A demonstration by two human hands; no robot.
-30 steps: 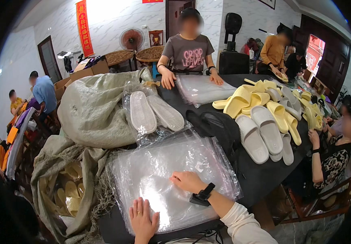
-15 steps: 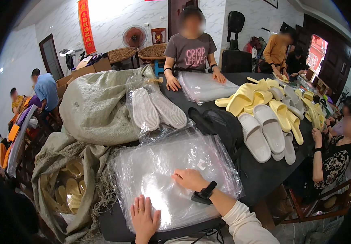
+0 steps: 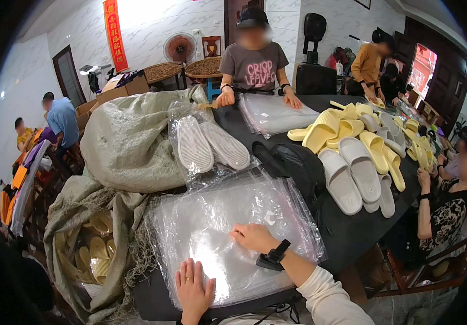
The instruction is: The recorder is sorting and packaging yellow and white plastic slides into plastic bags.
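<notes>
A stack of clear plastic bags (image 3: 185,216) lies on the dark table in front of me. My left hand (image 3: 194,287) rests flat on its near edge, fingers stretched out and a ring on one. My right hand (image 3: 255,238), a black band at its wrist, is curled into a loose fist on the middle of the stack. No object shows in either hand. Just beyond the stack lies a pair of white slippers (image 3: 194,145) in a clear bag, soles up. A black mesh bag (image 3: 293,168) sits to the right of them.
Yellow slippers (image 3: 320,130) and grey slippers (image 3: 359,170) are heaped at the right. Woven sacks (image 3: 130,141) stand at the left, the nearer one holding bagged yellow slippers (image 3: 99,257). A co-worker (image 3: 254,59) stands across the table by another bag stack (image 3: 277,116).
The co-worker across the table has closed a hand near the far corner of the bagged white slippers, and that person's head has lifted. My own hands stay in place on the stack.
</notes>
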